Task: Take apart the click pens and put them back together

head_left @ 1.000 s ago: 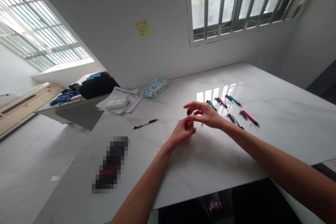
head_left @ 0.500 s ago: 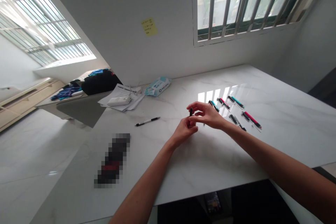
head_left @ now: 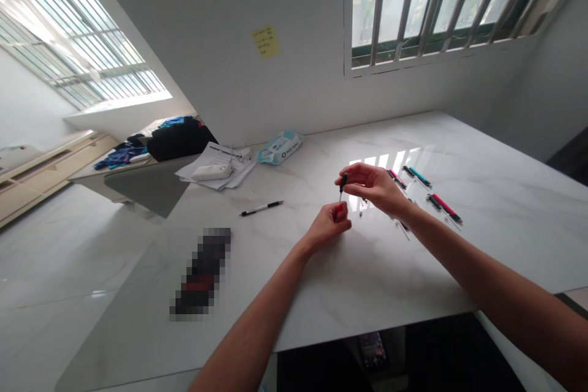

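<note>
My left hand is closed around a red pen barrel, held upright just over the table. Above it, my right hand pinches a black pen part between thumb and fingers. A thin refill shows in the gap between the black part and the barrel. To the right of my hands lie taken-apart pens: a teal one, a red one and another red one partly behind my right hand. Small loose parts near my right wrist are partly hidden.
A black-and-white pen lies left of my hands on the marble-patterned table. Farther back are a wipes packet, papers and a white device. A blurred dark object lies at the left.
My right hand has risen away from my left, lifting the black pen part. The refill and red barrel have come into view between the hands. The camera view has shifted slightly.
</note>
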Demonstrator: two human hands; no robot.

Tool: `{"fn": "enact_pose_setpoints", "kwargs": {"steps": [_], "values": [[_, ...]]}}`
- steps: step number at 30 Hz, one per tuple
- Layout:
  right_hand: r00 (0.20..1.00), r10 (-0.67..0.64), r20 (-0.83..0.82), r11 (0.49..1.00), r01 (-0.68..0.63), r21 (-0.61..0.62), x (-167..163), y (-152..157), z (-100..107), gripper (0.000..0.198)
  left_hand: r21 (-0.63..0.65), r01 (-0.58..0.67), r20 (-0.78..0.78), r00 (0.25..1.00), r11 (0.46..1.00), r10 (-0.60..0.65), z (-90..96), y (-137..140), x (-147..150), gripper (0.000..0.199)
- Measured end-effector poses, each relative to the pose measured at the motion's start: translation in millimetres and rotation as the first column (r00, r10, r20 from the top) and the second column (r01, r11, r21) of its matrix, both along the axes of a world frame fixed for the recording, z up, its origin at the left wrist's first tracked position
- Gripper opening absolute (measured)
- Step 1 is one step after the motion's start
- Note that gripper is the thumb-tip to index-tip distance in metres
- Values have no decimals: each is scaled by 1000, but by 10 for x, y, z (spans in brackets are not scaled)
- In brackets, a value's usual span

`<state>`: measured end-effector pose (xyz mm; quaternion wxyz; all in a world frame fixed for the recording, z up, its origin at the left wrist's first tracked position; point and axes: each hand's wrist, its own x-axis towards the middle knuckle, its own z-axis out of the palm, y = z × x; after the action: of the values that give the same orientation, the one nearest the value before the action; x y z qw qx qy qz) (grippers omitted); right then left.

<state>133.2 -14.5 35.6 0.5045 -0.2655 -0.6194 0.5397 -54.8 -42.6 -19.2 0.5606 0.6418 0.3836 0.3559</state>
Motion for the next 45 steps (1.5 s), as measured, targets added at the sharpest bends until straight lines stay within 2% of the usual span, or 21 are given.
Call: {"fn": "enact_pose_setpoints", "kwargs": {"steps": [3, 6, 8, 10, 12, 15, 18, 21, 25, 30, 35, 39, 42, 45], "values": [[997, -74, -13, 996, 75, 55, 56, 41, 102, 35, -1, 11, -9, 1000, 1000, -11, -9, 8, -2, 36], [979, -205, 1, 973, 204, 112, 149, 24, 192, 33, -5, 5, -1, 1000, 1000, -5, -2, 15, -4, 37], [954, -290, 77, 951, 278, 136, 228, -41, 209, 32, -6, -6, 11, 1000, 1000, 6, 8, 18, -2, 37], [902, -361, 238, 929, 325, 178, 307, -136, 171, 34, 0, -15, 20, 1000, 1000, 15, 18, 21, 1, 36], [795, -410, 446, 910, 326, 255, 369, -236, 74, 37, 10, -24, 23, 999, 1000, 24, 25, 24, 4, 36], [561, -451, 694, 892, 264, 366, 401, -342, -134, 28, 16, -32, 23, 999, 999, 32, 33, 27, 4, 36], [371, -435, 820, 900, 198, 388, 363, -378, -304, 18, 20, -30, 29, 999, 999, 29, 39, 33, -6, 36], [274, -402, 874, 914, 173, 366, 298, -374, -369, 20, 24, -33, 40, 999, 999, 32, 40, 41, -21, 37], [263, -377, 888, 924, 169, 342, 261, -356, -358, 26, 29, -42, 29, 999, 999, 42, 35, 50, -33, 36], [257, -394, 883, 919, 129, 373, 319, -367, -353, 29, 31, -48, 13, 999, 998, 48, 35, 47, -21, 35], [356, -374, 856, 925, 79, 371, 352, -425, -361, 33, 89, -140, -36, 989, 986, 144, 16, 77, -23, 29], [441, -355, 824, 927, 53, 371, 328, -437, -363, 57, 156, -209, -71, 973, 965, 222, -9, 123, -51, 24], [466, -319, 825, 937, 22, 349, 312, -422, -362, 73, 169, -203, -79, 973, 965, 218, -20, 138, -63, 24], [468, -282, 837, 949, 8, 315, 319, -417, -358, 78, 164, -197, -75, 975, 967, 211, -23, 139, -67, 24]]}}
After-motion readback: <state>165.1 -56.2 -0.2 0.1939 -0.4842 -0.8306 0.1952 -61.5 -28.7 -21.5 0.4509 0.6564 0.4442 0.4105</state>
